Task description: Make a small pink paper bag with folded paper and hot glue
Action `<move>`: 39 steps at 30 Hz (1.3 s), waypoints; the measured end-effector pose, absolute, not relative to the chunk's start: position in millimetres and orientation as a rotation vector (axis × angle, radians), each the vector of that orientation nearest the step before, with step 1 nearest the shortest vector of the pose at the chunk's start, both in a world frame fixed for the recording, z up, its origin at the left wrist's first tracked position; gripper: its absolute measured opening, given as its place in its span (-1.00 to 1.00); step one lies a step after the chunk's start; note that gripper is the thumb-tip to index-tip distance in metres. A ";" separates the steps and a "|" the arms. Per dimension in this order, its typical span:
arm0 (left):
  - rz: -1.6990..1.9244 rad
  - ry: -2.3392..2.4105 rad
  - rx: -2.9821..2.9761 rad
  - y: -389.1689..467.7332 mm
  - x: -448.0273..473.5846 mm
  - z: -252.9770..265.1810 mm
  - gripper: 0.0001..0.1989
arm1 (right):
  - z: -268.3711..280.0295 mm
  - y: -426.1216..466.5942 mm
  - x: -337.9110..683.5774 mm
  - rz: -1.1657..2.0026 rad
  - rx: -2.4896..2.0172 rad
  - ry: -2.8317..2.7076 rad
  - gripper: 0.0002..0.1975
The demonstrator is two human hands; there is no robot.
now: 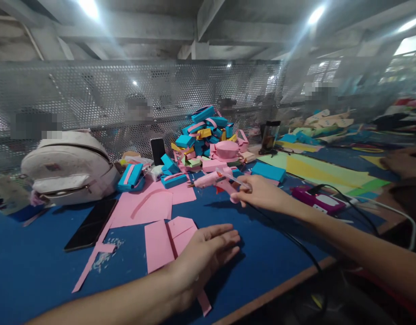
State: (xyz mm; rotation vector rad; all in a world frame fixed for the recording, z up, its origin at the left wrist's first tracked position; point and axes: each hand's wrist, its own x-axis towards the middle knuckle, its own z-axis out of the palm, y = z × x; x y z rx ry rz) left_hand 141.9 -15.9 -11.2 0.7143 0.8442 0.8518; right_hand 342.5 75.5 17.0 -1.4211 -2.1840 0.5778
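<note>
My right hand point(264, 194) grips a pink hot glue gun point(208, 179) above the table, its nozzle pointing left. A clear glue stick point(234, 179) juts from the gun's back end, and a black cord trails from the handle. My left hand point(206, 255) lies with fingers stretched out, holding nothing, over the right part of a folded pink paper piece point(158, 246). Part of that paper is hidden beneath the hand. Behind it rests a flat pink sheet point(147, 207) with a curved strip on it. A long pink paper strip point(89, 266) stretches along the left.
Blue, yellow and pink paper boxes point(204, 131) are heaped against a perforated metal screen point(109, 85). A white backpack point(72, 167) and a black phone point(92, 225) are at left. To the right are a purple power strip point(316, 200) and coloured sheets point(323, 169). Another person's hand point(404, 162) appears far right.
</note>
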 end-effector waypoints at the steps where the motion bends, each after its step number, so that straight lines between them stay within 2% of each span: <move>1: 0.898 0.844 0.718 -14.0 145.5 -13.9 -0.58 | 18.8 74.1 339.5 0.631 -1.396 -2.178 -0.79; 5: 1.061 0.807 0.776 -0.4 155.1 -19.2 -0.57 | 22.1 69.6 328.9 0.960 -1.175 -2.084 -0.72; 10: 1.138 0.719 0.939 13.0 158.4 -12.8 -0.67 | 20.2 65.7 317.5 1.264 -0.958 -1.935 -0.64; 15: 1.172 0.704 1.099 21.1 155.6 -8.8 -0.72 | 20.9 61.6 311.9 1.297 -0.945 -1.904 -0.63; 22: 1.117 0.723 1.211 30.7 145.1 -8.7 -0.68 | 24.8 60.4 320.8 1.164 -0.932 -1.973 -0.55; 24: 1.124 0.769 1.195 31.8 139.8 -13.3 -0.66 | 30.5 57.9 330.6 1.055 -0.953 -1.983 -0.57; 29: 1.150 0.870 1.142 29.6 127.5 -22.6 -0.64 | 50.5 41.9 357.1 0.538 -1.047 -2.031 -0.57; 35: 1.144 0.892 1.144 23.9 126.1 -14.6 -0.67 | 55.5 36.6 364.5 -0.295 -1.349 -2.177 -0.64; 39: 1.126 0.881 1.171 22.1 127.9 -11.0 -0.65 | 49.4 44.8 360.0 -0.343 -1.306 -2.257 -0.66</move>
